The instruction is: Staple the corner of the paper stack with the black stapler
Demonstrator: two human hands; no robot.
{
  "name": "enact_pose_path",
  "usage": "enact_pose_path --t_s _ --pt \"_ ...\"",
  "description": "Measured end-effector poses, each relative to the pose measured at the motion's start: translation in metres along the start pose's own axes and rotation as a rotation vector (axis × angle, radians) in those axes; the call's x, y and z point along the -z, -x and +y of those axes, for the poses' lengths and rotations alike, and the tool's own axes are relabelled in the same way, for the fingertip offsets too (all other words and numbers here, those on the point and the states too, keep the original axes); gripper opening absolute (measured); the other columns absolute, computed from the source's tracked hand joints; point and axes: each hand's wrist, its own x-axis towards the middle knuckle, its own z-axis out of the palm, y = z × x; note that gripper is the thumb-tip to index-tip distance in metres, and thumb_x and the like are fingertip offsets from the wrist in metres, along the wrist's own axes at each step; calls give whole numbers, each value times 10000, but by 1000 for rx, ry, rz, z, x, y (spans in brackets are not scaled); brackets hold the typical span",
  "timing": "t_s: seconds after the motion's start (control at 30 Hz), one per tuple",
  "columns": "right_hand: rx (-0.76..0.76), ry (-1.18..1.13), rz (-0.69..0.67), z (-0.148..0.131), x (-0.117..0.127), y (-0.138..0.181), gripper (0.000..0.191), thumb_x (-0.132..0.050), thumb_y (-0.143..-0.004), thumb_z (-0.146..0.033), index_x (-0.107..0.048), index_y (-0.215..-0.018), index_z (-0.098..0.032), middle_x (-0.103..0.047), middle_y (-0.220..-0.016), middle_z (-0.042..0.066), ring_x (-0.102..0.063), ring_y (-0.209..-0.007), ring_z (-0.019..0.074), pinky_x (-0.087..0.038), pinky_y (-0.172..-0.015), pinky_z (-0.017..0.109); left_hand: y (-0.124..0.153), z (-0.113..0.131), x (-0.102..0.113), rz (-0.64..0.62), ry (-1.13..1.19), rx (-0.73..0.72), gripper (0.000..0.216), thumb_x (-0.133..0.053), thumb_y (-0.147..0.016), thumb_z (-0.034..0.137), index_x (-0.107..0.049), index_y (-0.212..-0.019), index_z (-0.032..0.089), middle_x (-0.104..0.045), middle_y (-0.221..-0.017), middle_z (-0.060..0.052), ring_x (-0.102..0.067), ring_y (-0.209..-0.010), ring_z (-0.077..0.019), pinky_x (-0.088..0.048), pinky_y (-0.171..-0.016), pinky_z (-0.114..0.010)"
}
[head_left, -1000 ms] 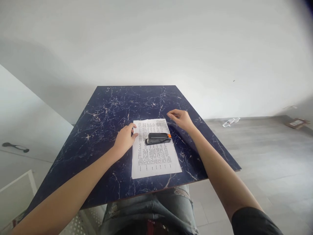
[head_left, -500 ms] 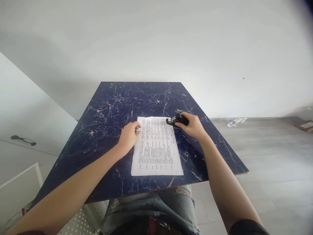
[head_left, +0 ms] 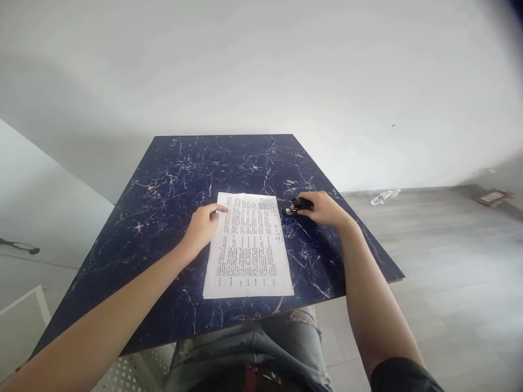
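Note:
Printed sheets of paper (head_left: 249, 250) lie on the dark blue marbled table (head_left: 196, 169) in front of me; how many are stacked I cannot tell. My left hand (head_left: 202, 224) rests at their left edge, index finger stretched onto the page and the other fingers partly curled out of sight. To the right of the paper, my right hand (head_left: 327, 209) grips a black stapler (head_left: 301, 206). The stapler sits at table level, its front end pointing left toward the upper right corner and apart from it.
A small metallic item (head_left: 290, 182), perhaps staples, lies beyond the stapler. On the floor at right are a clear plastic bottle (head_left: 384, 197) and a cardboard piece (head_left: 494, 197). A white wall (head_left: 245, 65) stands behind the table.
The stapler was over the paper's upper right edge and now sits clear of it on the right, still in my right hand. My left index finger has stretched out onto the page.

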Motion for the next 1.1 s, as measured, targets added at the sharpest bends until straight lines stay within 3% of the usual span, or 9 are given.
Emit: enact_pose_path --t_s 0.1,0.17,0.23,0.43,0.63,0.87,1.0,1.1 --pt "26 -11 5 -5 -4 -2 154 -707 -852 -266 -703 -998 -219 -752 -907 48 -662 -813 240 -418 -714 333 1 4 -1 87 64 -85 193 -591 -910 205 -752 -1014 206 -740 -939 -58 -665 -817 -213 -523 -829 -390" --pt "31 -12 3 -8 -5 -3 143 -701 -858 -268 -699 -992 -218 -747 -897 45 -657 -799 237 -417 -707 332 2 7 -1 124 71 -180 153 -680 -873 253 -714 -1015 208 -740 -1114 -79 -676 -1053 -253 -498 -1011 -446" --pt "33 -9 7 -9 -7 -4 135 -701 -860 -266 -693 -987 -218 -743 -892 41 -655 -798 235 -418 -705 332 1 8 -1 97 85 -229 189 -716 -850 251 -698 -1035 216 -730 -1187 -81 -658 -1160 -266 -457 -1107 -481" --pt "47 -24 21 -10 -11 -6 140 -709 -858 -257 -702 -993 -218 -744 -893 44 -659 -814 236 -431 -720 344 0 5 -7 -110 167 -217 341 -714 -876 247 -725 -1217 245 -720 -1339 -75 -655 -1276 -280 -440 -1179 -521" --pt "36 -27 4 -11 -11 -6 172 -706 -865 -253 -706 -1033 -215 -757 -967 68 -667 -851 249 -442 -725 349 4 11 0 -108 274 -248 425 -691 -921 275 -683 -1346 258 -644 -1477 -69 -566 -1409 -267 -379 -1251 -512" --pt "42 -42 33 -14 -10 -5 179 -709 -846 -262 -716 -1021 -222 -755 -935 46 -672 -847 240 -448 -738 352 4 11 -2 -129 409 -214 449 -699 -927 306 -669 -1372 253 -661 -1457 -81 -606 -1366 -282 -410 -1233 -520" --pt "51 -152 50 -20 -6 -3 238 -683 -918 -412 -729 -1067 -231 -765 -1003 50 -683 -883 238 -478 -801 365 7 12 -10 -144 288 -203 420 -713 -899 269 -700 -1319 261 -664 -1452 -72 -600 -1373 -285 -399 -1238 -535" --pt "-32 -199 83 -26 -9 -7 393 -505 -1032 -539 -725 -948 -225 -743 -899 47 -659 -814 225 -462 -757 355 10 13 -14 -158 236 -228 410 -704 -900 256 -703 -1310 263 -674 -1438 -68 -603 -1371 -276 -397 -1239 -532"
